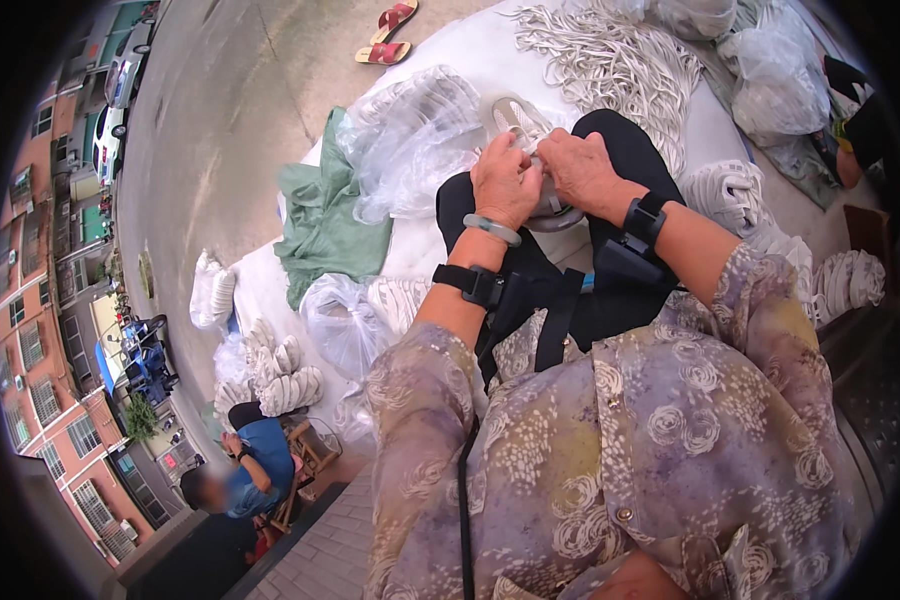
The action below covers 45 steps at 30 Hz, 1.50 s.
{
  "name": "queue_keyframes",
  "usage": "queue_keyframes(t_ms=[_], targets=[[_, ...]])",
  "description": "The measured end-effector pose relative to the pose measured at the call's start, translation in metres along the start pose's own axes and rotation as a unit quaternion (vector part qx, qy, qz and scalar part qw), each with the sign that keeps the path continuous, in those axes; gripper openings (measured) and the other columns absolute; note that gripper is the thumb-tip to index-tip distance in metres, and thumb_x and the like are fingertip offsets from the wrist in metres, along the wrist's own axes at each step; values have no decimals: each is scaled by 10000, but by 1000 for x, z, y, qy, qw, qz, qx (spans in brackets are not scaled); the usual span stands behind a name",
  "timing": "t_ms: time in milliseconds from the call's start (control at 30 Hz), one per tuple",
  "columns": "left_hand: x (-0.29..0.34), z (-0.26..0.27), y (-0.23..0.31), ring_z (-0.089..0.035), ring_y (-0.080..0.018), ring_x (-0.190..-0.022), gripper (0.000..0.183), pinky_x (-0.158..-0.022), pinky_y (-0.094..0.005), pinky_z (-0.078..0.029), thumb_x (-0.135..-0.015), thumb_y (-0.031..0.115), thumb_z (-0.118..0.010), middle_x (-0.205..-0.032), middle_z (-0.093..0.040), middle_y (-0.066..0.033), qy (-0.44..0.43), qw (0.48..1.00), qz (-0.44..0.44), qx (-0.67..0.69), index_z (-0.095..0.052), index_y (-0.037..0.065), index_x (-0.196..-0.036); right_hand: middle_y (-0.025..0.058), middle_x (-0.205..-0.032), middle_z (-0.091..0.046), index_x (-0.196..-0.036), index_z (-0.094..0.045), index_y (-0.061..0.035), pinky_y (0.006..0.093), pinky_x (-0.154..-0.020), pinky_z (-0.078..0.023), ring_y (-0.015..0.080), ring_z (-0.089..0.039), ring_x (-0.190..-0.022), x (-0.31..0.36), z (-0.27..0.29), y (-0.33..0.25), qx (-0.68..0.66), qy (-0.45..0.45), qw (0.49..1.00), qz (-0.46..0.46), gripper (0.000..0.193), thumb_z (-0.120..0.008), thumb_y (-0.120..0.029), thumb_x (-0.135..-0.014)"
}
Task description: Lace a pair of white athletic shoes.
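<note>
Between my knees sits a pale beige and white sneaker (517, 117), its toe pointing away from me. My left hand (507, 184) is closed at the sneaker's left side, thumb and fingers pinched together. Close beside it, my right hand (580, 172) is closed too, its fingertips pinching over the lacing area. A thin white shoelace seems to be between the fingertips, though the hands hide most of it. My fingers also cover the middle of the sneaker, and part of its sole (556, 222) shows below them.
A heap of white shoelaces (625, 65) lies beyond my right knee on a white sheet. Bagged shoes (410, 115) and a green cloth (325, 225) are at left. More stacked shoes (727, 195) lie at right. Red slippers (385, 50) stand far off; a seated person (260, 470) is lower left.
</note>
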State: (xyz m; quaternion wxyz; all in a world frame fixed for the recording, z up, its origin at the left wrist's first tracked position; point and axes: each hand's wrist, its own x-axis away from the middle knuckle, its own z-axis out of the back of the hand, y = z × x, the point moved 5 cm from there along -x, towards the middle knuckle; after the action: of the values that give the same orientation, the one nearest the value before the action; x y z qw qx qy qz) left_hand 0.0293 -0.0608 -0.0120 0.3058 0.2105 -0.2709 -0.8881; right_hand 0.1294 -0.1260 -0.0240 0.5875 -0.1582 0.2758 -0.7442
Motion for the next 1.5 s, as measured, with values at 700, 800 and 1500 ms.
queue_keyframes(t_ms=[700, 800, 1500], targets=[[-23, 19, -8, -554, -268, -778, 193, -787, -441, -373, -657, 72, -530, -772, -578, -89, -14, 964, -101, -247, -561, 80, -847, 45, -885, -504, -952, -517, -124, 384, -770, -337, 232, -490, -903, 36, 64, 31, -8, 103, 985, 137, 265, -561, -65, -698], [-22, 43, -24, -570, -290, -613, 189, -694, -389, -431, -709, 66, -482, -605, -563, -117, 59, 961, 0, -271, -574, 78, -874, 38, -835, -506, -889, -523, -112, 405, -814, -341, 226, -489, -876, 26, 40, 16, 25, 34, 988, 148, 217, -569, -64, -683], [29, 20, -77, -546, -133, -502, 132, -471, -270, -448, -772, 81, -507, -672, -594, -63, 165, 951, 255, 56, -593, -3, -827, 61, -720, -538, -859, -576, -105, 394, -846, -377, 230, -550, -786, 159, 177, 176, 345, 235, 908, -28, 112, -526, -55, -771]])
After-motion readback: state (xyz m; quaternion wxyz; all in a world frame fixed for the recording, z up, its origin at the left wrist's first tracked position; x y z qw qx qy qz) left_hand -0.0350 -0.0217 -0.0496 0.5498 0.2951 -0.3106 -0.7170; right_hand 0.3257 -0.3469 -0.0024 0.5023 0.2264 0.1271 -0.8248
